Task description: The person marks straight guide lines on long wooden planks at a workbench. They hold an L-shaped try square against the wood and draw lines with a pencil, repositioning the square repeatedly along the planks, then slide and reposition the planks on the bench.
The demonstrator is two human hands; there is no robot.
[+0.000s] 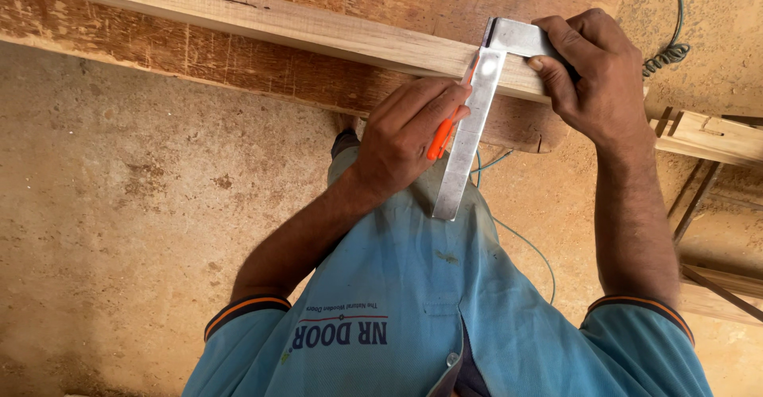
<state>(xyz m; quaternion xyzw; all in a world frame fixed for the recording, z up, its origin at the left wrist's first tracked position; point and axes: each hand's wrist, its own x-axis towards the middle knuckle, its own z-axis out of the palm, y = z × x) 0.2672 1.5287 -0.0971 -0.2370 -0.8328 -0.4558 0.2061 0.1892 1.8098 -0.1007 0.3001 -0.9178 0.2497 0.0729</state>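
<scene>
A long pale wooden strip (238,15) lies across a rough brown beam (199,59) at the top of the view. A metal try square (469,143) sits across the strip near its right end, its blade hanging down over the edge. My right hand (600,79) presses the square's stock against the strip. My left hand (405,139) holds an orange pencil (439,139), its tip against the blade's left edge on the wood.
A sandy, stained concrete floor (119,206) lies below. A green coiled cable (671,51) runs at the upper right and behind the blade. Wooden frame pieces (707,135) and slats stand at the right edge. My blue shirt fills the bottom.
</scene>
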